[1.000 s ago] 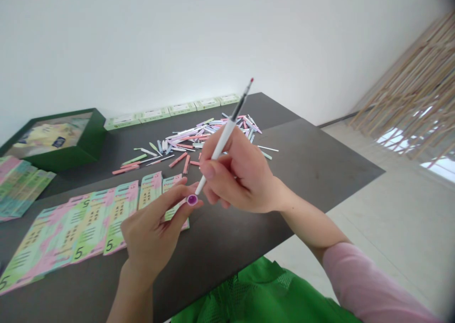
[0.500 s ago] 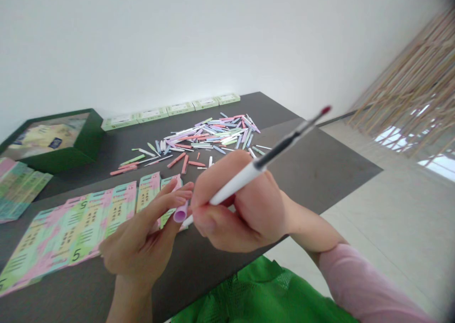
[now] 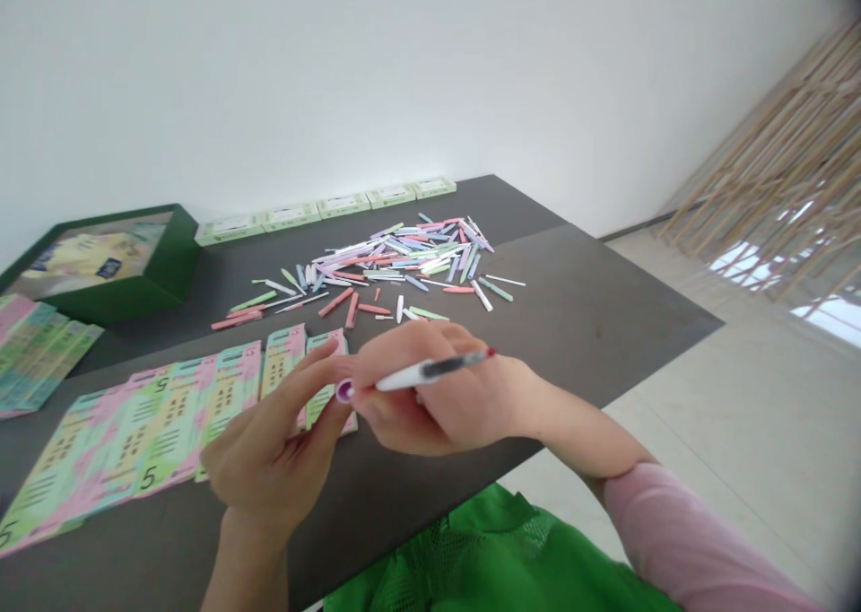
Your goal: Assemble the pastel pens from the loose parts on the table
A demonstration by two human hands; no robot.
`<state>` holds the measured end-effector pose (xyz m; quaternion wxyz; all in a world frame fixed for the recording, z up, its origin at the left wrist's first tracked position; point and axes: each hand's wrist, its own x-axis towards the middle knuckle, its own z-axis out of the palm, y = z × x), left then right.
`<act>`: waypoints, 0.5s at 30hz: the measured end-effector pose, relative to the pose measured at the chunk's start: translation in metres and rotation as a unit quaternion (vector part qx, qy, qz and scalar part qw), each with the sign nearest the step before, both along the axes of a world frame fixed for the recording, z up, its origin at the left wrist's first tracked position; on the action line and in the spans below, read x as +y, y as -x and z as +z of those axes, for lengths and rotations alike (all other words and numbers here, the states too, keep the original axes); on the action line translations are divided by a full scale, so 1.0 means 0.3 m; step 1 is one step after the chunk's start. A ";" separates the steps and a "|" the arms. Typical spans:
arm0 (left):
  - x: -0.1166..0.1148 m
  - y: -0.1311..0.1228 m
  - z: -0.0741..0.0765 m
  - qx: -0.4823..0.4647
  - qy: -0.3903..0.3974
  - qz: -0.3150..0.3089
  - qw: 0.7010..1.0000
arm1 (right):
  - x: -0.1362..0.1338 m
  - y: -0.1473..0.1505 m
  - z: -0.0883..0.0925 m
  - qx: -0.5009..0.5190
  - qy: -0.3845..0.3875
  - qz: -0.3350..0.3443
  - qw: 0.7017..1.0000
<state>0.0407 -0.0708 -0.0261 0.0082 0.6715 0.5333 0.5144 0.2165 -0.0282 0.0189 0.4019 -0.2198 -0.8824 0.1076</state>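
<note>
My left hand (image 3: 273, 441) pinches a short purple tube (image 3: 344, 391), like a pen barrel, between thumb and fingers, its round open end facing me. Closed around a slim white pen refill (image 3: 407, 377) is my right hand (image 3: 450, 410). A dark section and a red tip stick out of the refill's rear, over the back of that hand. Its front end is at the tube's mouth, partly covered by my fingers; how deep it sits I cannot tell. Beneath the left hand lie printed pink-and-green cards (image 3: 181, 415).
A heap of pastel pen parts (image 3: 410, 249) covers the middle of the dark table (image 3: 578, 307). Behind it, several pale green boxes (image 3: 343, 205) line the wall. A green box (image 3: 144, 284) with packets stands at left, near stacked colourful cards (image 3: 40, 352).
My right hand has moved slightly left and turned the refill flatter, bringing its front end to the purple tube's mouth. The left hand has barely shifted.
</note>
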 end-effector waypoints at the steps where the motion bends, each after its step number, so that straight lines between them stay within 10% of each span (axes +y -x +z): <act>1: 0.008 -0.005 -0.001 0.017 0.015 0.001 1.000 | 0.004 0.001 -0.001 0.054 -0.013 0.012 0.998; 6: 0.102 -0.024 -0.051 0.098 0.163 -0.024 0.981 | 0.031 -0.024 -0.024 0.283 -0.024 0.013 0.959; 15: 0.200 -0.039 -0.214 0.369 0.429 -0.027 0.824 | 0.080 -0.156 -0.151 0.285 0.031 -0.037 0.957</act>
